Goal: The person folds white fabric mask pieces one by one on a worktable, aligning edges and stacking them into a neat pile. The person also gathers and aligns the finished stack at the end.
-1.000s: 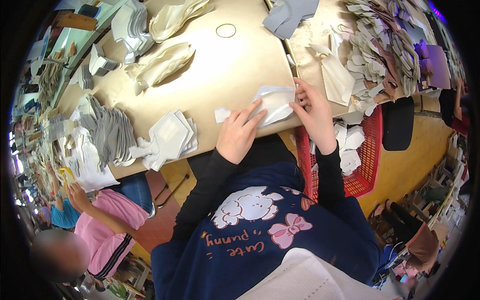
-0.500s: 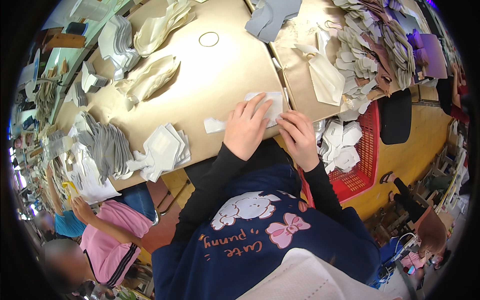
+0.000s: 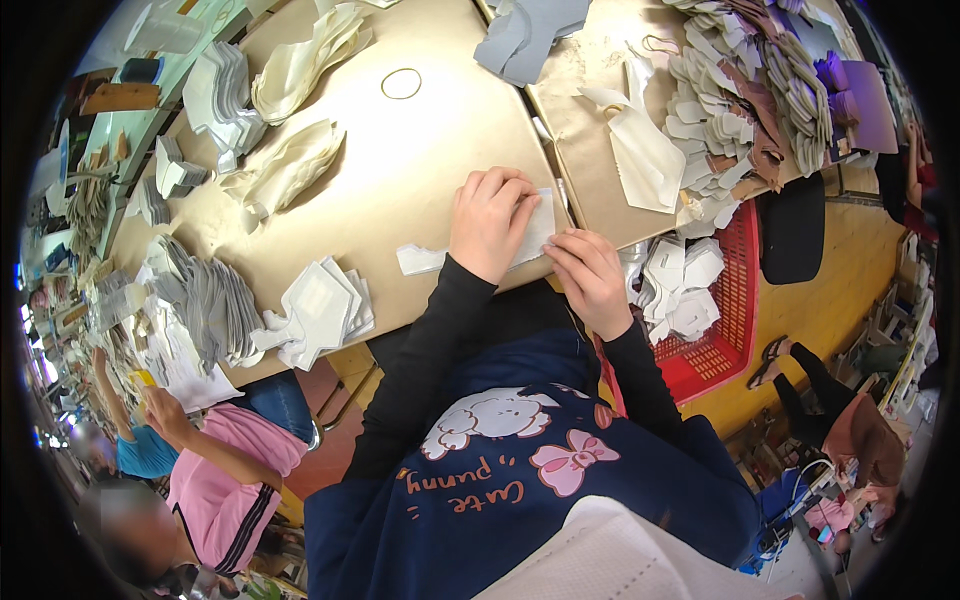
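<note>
Two bare hands work at one flat white cut piece with a narrow tab (image 3: 541, 218), which we see near the front edge of the tan, flat-topped table (image 3: 390, 150). Its long axis runs left to right, rising slightly rightward; the tab points left. Our left hand (image 3: 490, 225) curls over its middle, and we cannot tell whether that grip pinches anything. Our right hand (image 3: 592, 280) brings thumb and forefinger near each other at the lower right corner; whether they pinch it, we cannot tell. Half a second ago our left fingers stretched forward across the piece; now they bend, while the right hand stays by the same corner.
</note>
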### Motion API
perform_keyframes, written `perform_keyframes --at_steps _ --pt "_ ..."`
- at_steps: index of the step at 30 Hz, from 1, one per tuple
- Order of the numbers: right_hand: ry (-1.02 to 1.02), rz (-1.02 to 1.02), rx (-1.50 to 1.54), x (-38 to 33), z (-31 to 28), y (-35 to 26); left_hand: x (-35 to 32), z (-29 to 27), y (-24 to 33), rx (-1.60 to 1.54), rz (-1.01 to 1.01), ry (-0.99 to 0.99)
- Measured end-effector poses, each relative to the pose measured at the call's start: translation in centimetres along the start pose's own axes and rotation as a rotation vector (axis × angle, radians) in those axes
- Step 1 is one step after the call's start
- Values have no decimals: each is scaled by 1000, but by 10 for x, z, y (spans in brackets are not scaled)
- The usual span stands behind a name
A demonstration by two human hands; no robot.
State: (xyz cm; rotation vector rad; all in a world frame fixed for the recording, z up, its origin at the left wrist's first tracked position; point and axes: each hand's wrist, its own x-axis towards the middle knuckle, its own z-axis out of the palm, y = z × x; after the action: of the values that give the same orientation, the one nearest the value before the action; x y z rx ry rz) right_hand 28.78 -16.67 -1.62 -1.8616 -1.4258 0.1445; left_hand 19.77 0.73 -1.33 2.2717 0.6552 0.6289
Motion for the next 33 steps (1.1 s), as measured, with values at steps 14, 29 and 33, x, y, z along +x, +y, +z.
perform_keyframes --at_steps 14,29,33 --pt "6 -9 17 0 1 3 0 14 15 154 -119 78" --pt "-237 51 -418 18 -8 10 -77 1 24 484 -40 -216" --pt "-225 -13 -428 39 -7 21 -75 0 26 483 -48 -206"
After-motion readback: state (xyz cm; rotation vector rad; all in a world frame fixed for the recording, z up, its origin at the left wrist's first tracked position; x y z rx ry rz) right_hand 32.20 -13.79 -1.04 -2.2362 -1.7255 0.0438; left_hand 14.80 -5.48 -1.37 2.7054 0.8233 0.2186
